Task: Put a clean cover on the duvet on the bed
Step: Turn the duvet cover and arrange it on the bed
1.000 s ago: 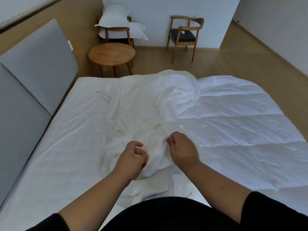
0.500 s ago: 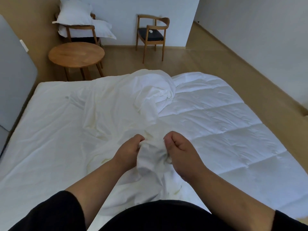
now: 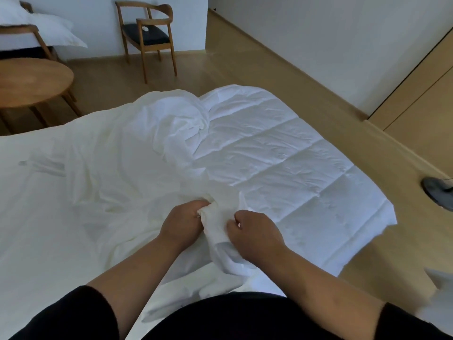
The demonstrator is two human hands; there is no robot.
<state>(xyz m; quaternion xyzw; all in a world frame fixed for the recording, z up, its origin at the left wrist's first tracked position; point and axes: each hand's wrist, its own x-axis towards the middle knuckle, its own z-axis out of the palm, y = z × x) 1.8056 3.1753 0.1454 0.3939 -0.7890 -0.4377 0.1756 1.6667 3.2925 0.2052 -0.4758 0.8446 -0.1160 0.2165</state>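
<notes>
A white quilted duvet (image 3: 282, 163) lies spread over the right half of the bed (image 3: 36, 229). A crumpled white duvet cover (image 3: 137, 153) is heaped across the middle of the bed, bunched high at its far end. My left hand (image 3: 182, 223) and my right hand (image 3: 255, 235) each grip a gathered fold of the cover near the bed's front edge, close together, with the cloth bunched between them.
A round wooden table (image 3: 29, 82) stands at the far left. Behind it is a chair with pillows (image 3: 46, 30), and a wooden chair with a dark seat (image 3: 147, 33) by the wall. Wooden floor runs along the bed's right side, with a dark object (image 3: 438, 192) at the right edge.
The view has swung to the right, away from the headboard. Both hands keep hold of the cover and have gathered more cloth between them.
</notes>
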